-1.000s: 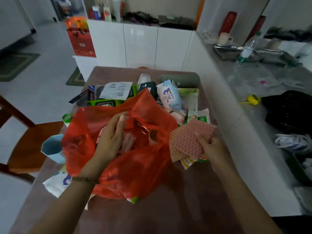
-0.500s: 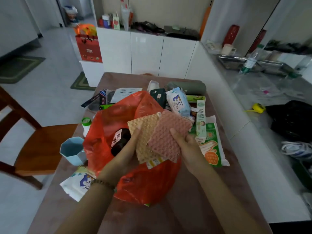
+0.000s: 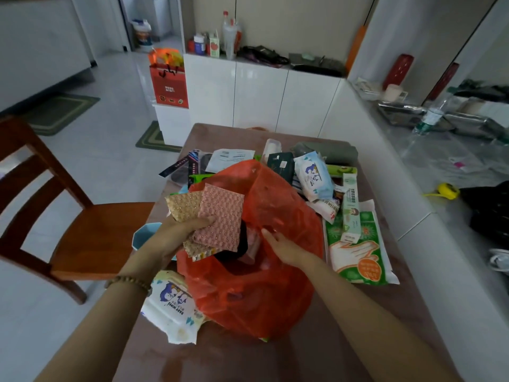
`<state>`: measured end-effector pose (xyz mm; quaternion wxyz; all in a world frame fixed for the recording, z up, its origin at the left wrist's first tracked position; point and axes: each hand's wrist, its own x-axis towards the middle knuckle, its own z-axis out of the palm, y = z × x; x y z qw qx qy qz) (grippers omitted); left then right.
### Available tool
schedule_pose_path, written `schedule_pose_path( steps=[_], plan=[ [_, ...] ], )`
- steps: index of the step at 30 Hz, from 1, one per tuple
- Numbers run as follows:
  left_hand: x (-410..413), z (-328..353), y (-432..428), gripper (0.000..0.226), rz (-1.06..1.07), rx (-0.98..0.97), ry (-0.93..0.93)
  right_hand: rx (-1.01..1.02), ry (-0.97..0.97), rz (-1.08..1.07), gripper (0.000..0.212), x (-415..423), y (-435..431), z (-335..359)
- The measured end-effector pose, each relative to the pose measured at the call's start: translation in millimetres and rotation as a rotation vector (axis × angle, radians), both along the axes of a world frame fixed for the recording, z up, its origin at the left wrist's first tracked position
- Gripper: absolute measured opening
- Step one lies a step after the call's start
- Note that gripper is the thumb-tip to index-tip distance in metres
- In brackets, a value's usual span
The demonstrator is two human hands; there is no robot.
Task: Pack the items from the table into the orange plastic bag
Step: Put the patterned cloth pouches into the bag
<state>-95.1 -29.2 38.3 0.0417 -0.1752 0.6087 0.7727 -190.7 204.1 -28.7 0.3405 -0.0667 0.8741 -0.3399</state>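
left hand [image 3: 179, 237] grips cloth pack [image 3: 220, 216], long axis upright | orange plastic bag [image 3: 256, 299] mouth just right-below pack | right hand [image 3: 286, 248] straight-fingered, empty, at mouth

Wooden chair [image 3: 82, 230] at the left, red gift bag [image 3: 169, 84] on a low white stand, white cabinet [image 3: 259, 97] topped with bottles [image 3: 228, 37], green floor mat [image 3: 59, 113], yellow tape measure [image 3: 447, 191] and plastic water bottle [image 3: 431, 117] on the grey surface [image 3: 440, 161] at the right

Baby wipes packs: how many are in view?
2. One baby wipes pack lies at the near left, partly under the orange plastic bag; the other lies beyond the bag, among the far clutter. Others may be hidden.
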Motion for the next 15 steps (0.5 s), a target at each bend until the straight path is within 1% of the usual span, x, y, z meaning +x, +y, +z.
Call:
schedule_pose_path(
  steps=[1, 2, 3, 4, 6, 8, 9, 10, 12, 13, 14, 15],
  plan=[
    [-0.8, -2.1, 0.4, 0.095, 0.003, 0.012, -0.013, 0.068, -0.015, 0.034, 0.086, 2.8, 2.0, 3.8],
    [-2.3, -5.1, 1.2, 0.093, -0.009, 0.025, -0.029, 0.087, -0.04, 0.025, 0.085, 5.1, 3.9, 10.4],
    [-3.7, -7.3, 2.4, 0.088, -0.028, 0.034, -0.043, 0.061, -0.056, -0.02, 0.083, 5.2, 8.5, 16.4],
    [-6.0, -9.9, 3.0, 0.086, -0.046, 0.041, -0.052, -0.007, -0.054, -0.087, 0.081, 4.5, 15.0, 25.5],
    [-10.6, -12.3, 4.6, 0.095, -0.069, 0.053, -0.051, -0.213, -0.039, -0.238, 0.076, -5.8, 33.2, 40.9],
    [-16.6, -12.6, 6.5, 0.099, -0.088, 0.048, -0.04, -0.47, -0.034, -0.361, 0.084, -18.0, 52.9, 56.9],
    [-19.9, -12.5, 8.2, 0.093, -0.103, 0.035, -0.036, -0.579, -0.027, -0.433, 0.089, -24.4, 61.8, 63.5],
    [-23.9, -13.2, 10.8, 0.078, -0.13, 0.031, -0.032, -0.641, -0.009, -0.494, 0.091, -31.4, 69.3, 69.4],
    [-32.0, -13.9, 18.3, 0.04, -0.189, 0.046, -0.039, -0.72, 0.041, -0.575, 0.092, -44.4, 81.7, 79.0],
    [-35.2, -13.4, 24.0, 0.03, -0.208, 0.039, -0.058, -0.749, 0.067, -0.622, 0.091, -49.3, 88.0, 81.8],
    [-39.9, -14.4, 30.8, 0.029, -0.218, 0.027, -0.087, -0.748, 0.093, -0.672, 0.093, -53.3, 95.2, 83.5],
    [-45.0, -17.4, 37.5, 0.031, -0.221, 0.009, -0.119, -0.7, 0.122, -0.719, 0.096, -55.5, 103.2, 82.2]
  ],
)
